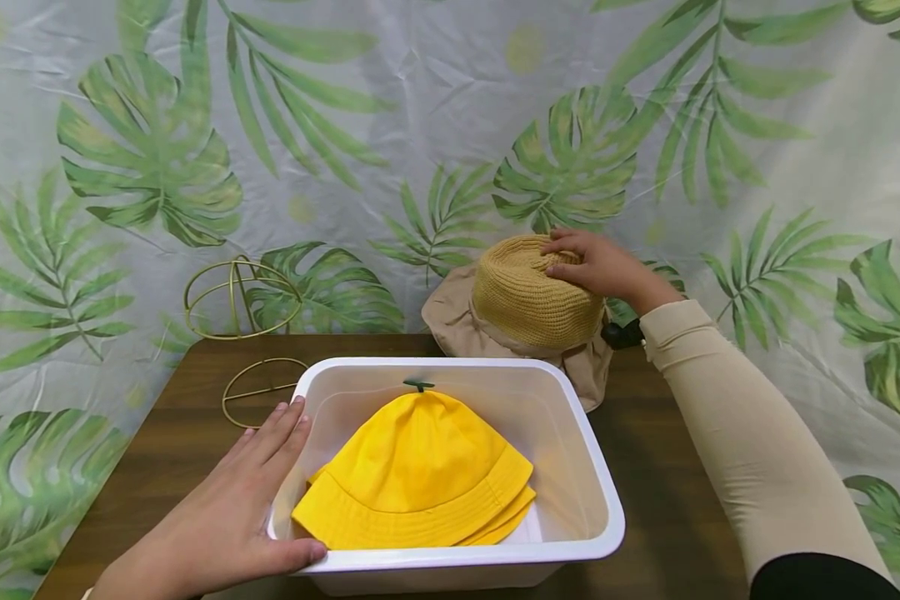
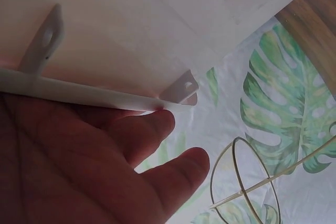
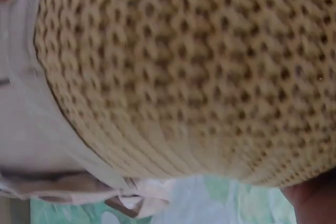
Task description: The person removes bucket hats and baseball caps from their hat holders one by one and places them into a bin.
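A sun hat with a woven straw-coloured crown (image 1: 536, 292) and a beige cloth brim (image 1: 450, 312) is at the back right, behind a white plastic bin (image 1: 607, 508). My right hand (image 1: 596, 267) grips the top of its crown, thumb and fingers on either side of the dent. The knitted weave (image 3: 184, 77) fills most of the right wrist view. Inside the bin lie yellow bucket hats (image 1: 420, 458), stacked, the top one with a small green sprout. My left hand (image 1: 232, 500) rests along the bin's left rim, fingers straight; the left wrist view shows it below the rim (image 2: 94, 93).
A gold wire hat stand (image 1: 243, 296) stands at the back left of the dark wooden table (image 1: 157, 467), its ring base (image 1: 258, 392) beside the bin. Behind the table hangs a leaf-patterned cloth (image 1: 435, 108).
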